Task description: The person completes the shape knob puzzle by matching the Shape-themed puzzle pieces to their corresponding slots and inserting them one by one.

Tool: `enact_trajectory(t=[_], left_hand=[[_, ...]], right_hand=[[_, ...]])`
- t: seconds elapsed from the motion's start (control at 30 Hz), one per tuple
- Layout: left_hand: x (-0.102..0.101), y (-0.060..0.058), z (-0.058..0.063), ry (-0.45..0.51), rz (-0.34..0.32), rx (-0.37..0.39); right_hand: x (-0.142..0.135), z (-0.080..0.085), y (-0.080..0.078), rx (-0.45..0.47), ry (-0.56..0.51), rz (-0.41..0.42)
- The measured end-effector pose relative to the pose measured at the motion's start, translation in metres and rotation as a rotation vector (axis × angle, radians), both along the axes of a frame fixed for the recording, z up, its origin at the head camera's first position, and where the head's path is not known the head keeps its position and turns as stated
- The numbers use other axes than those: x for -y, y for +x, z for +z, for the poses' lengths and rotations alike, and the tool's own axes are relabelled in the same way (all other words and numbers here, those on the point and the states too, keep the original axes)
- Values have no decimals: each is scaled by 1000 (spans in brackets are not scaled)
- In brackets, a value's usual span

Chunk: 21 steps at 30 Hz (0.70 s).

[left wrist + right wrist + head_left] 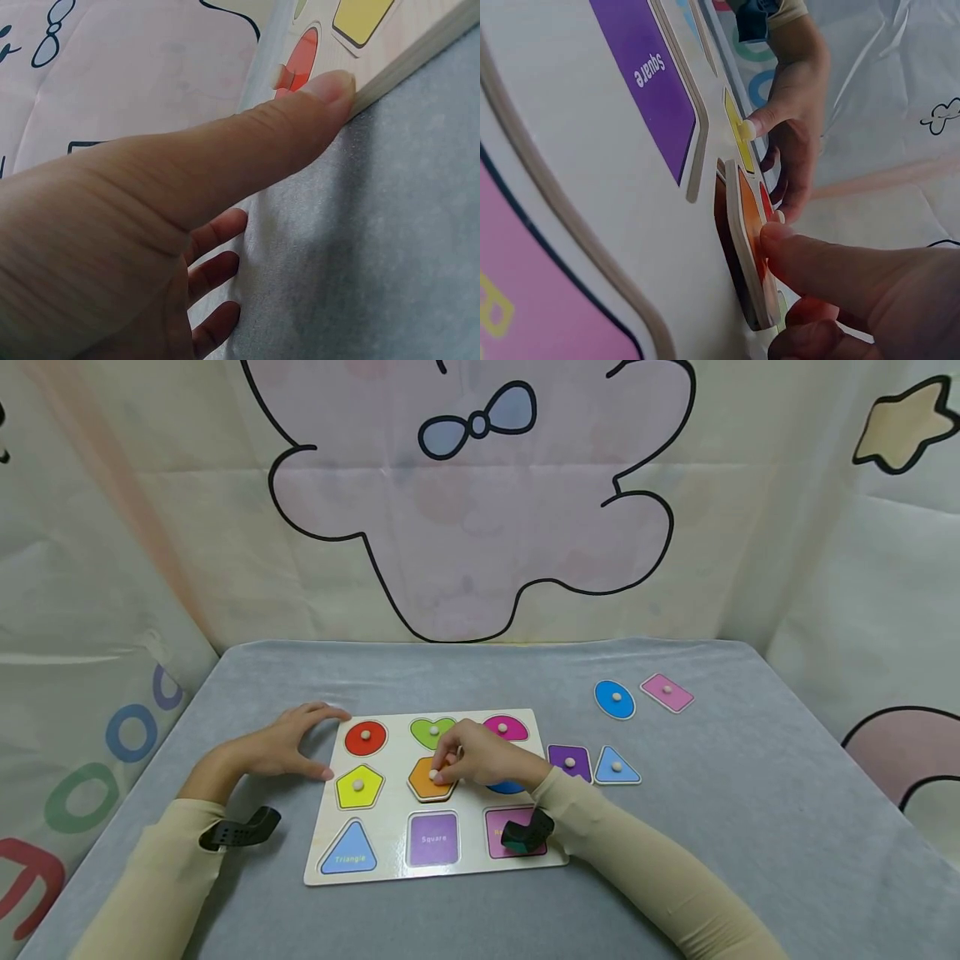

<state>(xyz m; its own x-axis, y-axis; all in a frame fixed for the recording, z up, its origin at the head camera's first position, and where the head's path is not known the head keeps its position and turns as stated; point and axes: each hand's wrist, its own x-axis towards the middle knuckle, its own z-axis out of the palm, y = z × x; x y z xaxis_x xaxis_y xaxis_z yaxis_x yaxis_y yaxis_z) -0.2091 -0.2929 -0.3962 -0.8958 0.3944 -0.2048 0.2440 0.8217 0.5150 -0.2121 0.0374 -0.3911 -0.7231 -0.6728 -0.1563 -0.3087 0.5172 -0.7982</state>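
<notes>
Fingers of the right hand pinch the knob of the orange hexagon, which I see tilted just beneath them, over the board. Well to their left, I have the left hand with its fingers loosely spread and clasping nothing, its thumb on the board's edge, the red circle and yellow pentagon just beside it. On the cloth to the right of the pinching fingers, I count 4 loose pieces: the purple square and blue triangle nearer, the blue oval and pink rectangle farther off.
</notes>
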Motion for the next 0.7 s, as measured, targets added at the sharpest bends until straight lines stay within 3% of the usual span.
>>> enact_trajectory(t=[0.7], left_hand=[[0, 0, 1, 1, 1, 8]], right_hand=[[1, -2, 2, -7, 17, -5]])
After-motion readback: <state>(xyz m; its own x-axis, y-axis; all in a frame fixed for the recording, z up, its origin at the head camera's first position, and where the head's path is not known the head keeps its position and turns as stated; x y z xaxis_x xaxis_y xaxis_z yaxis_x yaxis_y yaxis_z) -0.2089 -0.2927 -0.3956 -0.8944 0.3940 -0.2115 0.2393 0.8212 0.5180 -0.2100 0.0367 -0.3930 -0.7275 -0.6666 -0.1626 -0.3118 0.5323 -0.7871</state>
